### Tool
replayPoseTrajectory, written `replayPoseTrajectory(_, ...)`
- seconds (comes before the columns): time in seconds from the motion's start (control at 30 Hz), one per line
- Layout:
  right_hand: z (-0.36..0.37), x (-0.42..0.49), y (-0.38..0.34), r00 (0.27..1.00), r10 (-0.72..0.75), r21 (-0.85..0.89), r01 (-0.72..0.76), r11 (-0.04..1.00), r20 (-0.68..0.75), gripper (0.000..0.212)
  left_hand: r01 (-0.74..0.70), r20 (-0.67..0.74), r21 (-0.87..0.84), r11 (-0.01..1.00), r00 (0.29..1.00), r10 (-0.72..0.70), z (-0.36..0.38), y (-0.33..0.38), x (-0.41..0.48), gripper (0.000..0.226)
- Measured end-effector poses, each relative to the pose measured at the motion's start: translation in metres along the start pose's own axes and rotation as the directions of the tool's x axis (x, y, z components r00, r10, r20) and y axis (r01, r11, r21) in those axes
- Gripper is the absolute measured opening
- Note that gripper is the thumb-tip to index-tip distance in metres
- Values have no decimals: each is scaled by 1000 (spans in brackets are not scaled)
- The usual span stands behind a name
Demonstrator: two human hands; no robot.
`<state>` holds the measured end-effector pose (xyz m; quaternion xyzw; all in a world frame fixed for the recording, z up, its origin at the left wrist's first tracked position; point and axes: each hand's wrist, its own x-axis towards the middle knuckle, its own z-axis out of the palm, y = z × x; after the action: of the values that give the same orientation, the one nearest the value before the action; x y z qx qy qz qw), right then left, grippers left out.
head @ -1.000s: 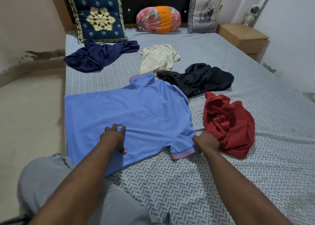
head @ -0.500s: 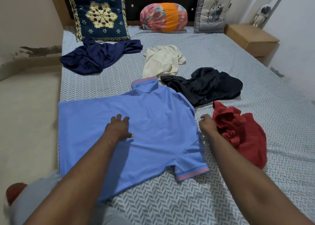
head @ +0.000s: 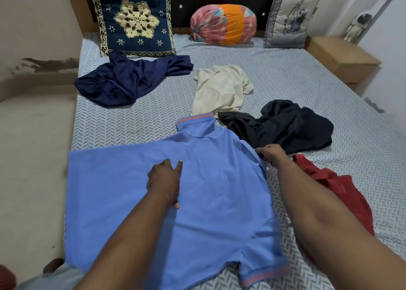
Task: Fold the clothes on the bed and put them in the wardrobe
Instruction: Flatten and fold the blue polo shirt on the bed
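We are on the first garment. The blue polo shirt (head: 219,191) lies spread flat on the bed (head: 329,87), collar toward the far end and body stretching left to the mattress edge, with no fold in it yet. We judge this to be the smoothing and squaring that comes before the first fold.

Our left hand (head: 164,180) lies flat on the middle of the shirt, fingers extended and pressing the cloth down. Our right hand (head: 270,154) sits at the shirt's far right shoulder edge with fingers curled. We cannot tell whether they pinch the fabric, as the fingertips are tucked out of sight. The striped-cuff sleeve lies nearer, beside our right forearm.

The next move, as we see it, calls for a sure hold on that right edge, carrying sleeve and side leftward while the left hand pins the centre.

The black garment (head: 285,125) lies just beyond the right hand and the red garment (head: 342,191) just right of the forearm, so the fold should catch neither. The cream garment (head: 222,87) and navy garment (head: 123,81) wait farther off. No wardrobe is in view.
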<state>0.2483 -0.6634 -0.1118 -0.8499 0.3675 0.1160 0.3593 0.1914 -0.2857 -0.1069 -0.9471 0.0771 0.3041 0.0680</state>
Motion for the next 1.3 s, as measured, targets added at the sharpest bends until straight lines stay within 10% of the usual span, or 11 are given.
replayPoseTrajectory(0.13, -26, -2, -41, 971, -84, 359, 162, 919, -225, 27, -1, 10, -24, 1000, 1000, 1, -11, 3, -4, 163)
replayPoseTrajectory(0.3, -82, -6, -82, 835, 135, 816, 464, 344, -533, 43, 8, 30, -9, 1000, 1000, -8, -14, 3, -6, 163)
replayPoseTrajectory(0.4, -84, -6, -68, 836, 220, 786, 338, 518, -503, 81, 9, 16, -4, 1000, 1000, -9, -16, 4, -10, 162)
replayPoseTrajectory(0.5, -61, 11, -35, 889, 180, 503, 63, 862, -420, 73, 7, -7, -11, 1000, 1000, -7, -13, 4, -14, 160)
replayPoseTrajectory(0.57, -38, 2, -16, 982, 169, 204, -148, 968, -88, 51, 0, -24, -17, 1000, 1000, 0, -11, 3, -16, 158)
replayPoseTrajectory(0.67, -15, -42, -9, 929, 222, -122, -194, 973, 295, 39, 3, -20, -4, 1000, 1000, -4, -8, 1, -19, 157)
replayPoseTrajectory(0.8, -10, -48, -18, 987, 121, -423, -65, 904, 106, 14, 1, -90, 24, 1000, 996, 1, -3, -4, -24, 153)
replayPoseTrajectory(0.97, 8, -38, -18, 998, -35, -318, 14, 948, -61, 53, -4, -130, 111, 994, 991, 18, -6, -8, -30, 144)
replayPoseTrajectory(1.3, 63, -36, -73, 893, -279, -526, 57, 849, -353, 46, -46, -20, 47, 998, 999, 47, -28, -19, -9, 148)
